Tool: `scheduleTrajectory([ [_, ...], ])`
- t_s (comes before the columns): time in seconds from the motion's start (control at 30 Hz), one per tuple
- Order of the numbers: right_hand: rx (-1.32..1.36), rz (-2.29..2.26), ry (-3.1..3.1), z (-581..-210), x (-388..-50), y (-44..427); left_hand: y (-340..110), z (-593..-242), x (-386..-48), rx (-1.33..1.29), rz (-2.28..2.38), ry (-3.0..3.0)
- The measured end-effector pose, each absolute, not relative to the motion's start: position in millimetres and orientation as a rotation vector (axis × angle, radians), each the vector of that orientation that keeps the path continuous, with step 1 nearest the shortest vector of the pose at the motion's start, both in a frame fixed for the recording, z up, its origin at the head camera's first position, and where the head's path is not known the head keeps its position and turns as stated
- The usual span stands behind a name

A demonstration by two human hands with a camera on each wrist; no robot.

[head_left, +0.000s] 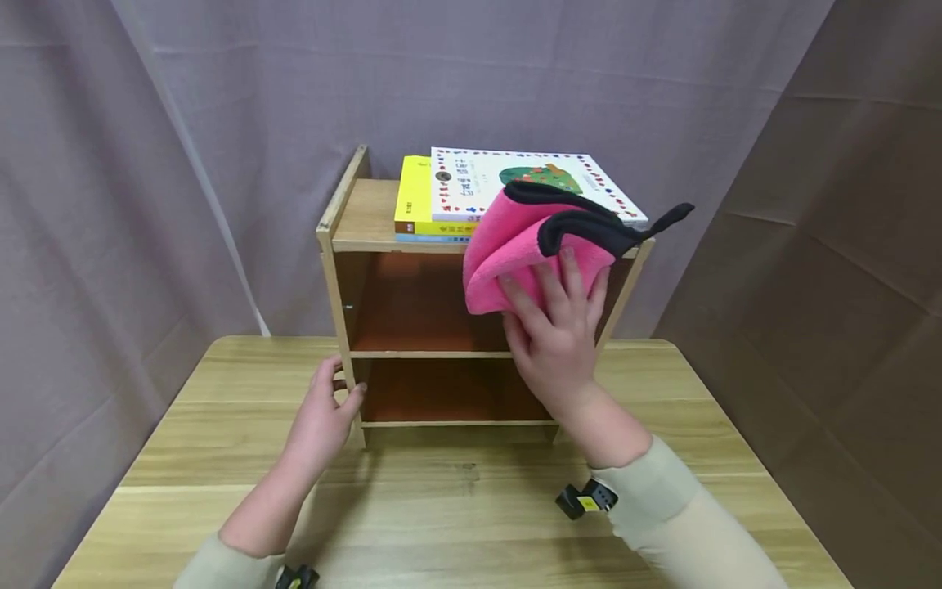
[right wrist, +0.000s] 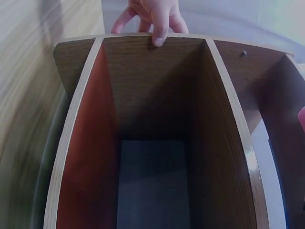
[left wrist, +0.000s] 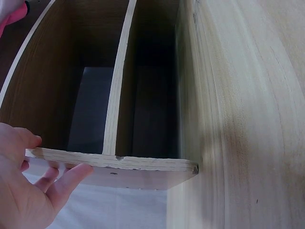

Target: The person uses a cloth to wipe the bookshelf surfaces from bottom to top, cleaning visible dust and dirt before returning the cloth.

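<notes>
A small wooden shelf (head_left: 430, 354) stands on the table. My left hand (head_left: 329, 409) grips its left side panel, thumb at the front edge and fingers on the outer face, as the left wrist view also shows with the panel's edge (left wrist: 138, 163). Up at the top board, my right hand (head_left: 559, 343) holds a folded pink cloth (head_left: 500, 254) with black edging and a black loop, fingers spread over its near side. Behind the cloth lie a white picture book (head_left: 478, 180) and a yellow book (head_left: 414, 196) under it; the cloth covers part of them.
A thin blue book (head_left: 434, 238) lies lowest in the pile. Two open compartments sit below the top board, divided by a middle board (head_left: 427, 354). Grey curtains (head_left: 471, 74) hang behind and beside the wooden table (head_left: 441, 515).
</notes>
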State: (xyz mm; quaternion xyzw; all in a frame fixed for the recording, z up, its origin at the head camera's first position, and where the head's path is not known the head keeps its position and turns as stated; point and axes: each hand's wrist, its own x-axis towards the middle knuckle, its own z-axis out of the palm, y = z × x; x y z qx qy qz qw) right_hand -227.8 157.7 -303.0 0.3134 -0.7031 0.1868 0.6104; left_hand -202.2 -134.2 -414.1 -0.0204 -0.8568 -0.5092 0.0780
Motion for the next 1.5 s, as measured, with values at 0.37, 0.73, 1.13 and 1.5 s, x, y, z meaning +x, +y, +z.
scheduleTrajectory([
  [0.37,0.791,0.347,-1.657,-300,-227,149,-131,-413,-204,-0.068,-1.515,-2.558],
  [0.73,0.823,0.279,-1.723,-298,-225,135,-131,-415,-203,-0.055,-1.509,-2.568],
  [1.13,0.854,0.197,-1.787,-294,-219,114,-129,-415,-202,-0.064,-1.501,-2.545],
  [1.5,0.878,0.142,-1.796,-287,-216,92,-127,-415,-203,-0.071,-1.521,-2.537],
])
